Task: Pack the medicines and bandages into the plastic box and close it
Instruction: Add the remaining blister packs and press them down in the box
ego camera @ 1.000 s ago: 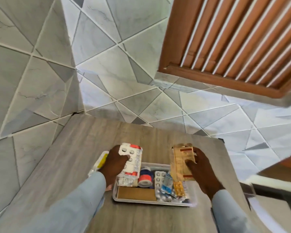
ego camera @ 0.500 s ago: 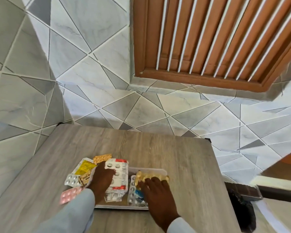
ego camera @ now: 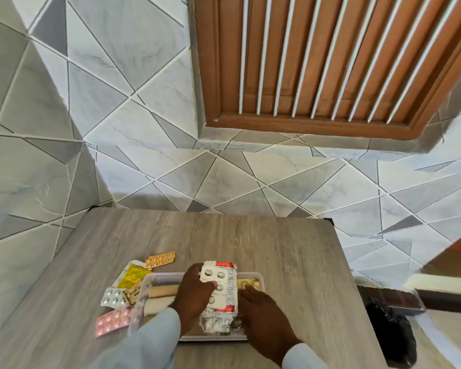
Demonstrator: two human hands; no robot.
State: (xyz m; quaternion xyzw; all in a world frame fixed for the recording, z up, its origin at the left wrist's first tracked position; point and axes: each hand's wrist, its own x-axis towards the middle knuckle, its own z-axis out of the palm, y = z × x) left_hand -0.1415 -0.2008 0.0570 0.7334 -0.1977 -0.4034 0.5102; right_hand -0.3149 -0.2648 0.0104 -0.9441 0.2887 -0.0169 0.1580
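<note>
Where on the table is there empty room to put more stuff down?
The table is bare between the plastic box and its right edge, and across the far strip toward the tiled wall. Left of the box it is crowded: orange strip, yellow sachet, silver strip, pink strip. Both hands fill the box.

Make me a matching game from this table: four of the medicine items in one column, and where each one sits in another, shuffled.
Items:
1. orange blister strip
2. pink blister strip
3. white and red blister pack
4. tan bandage roll

Places:
A. inside the plastic box
B. held in the left hand
C. on the table, beyond the box's far left corner
D. on the table, left of the box's near corner

Pairs: 1-C, 2-D, 3-B, 4-A
</note>
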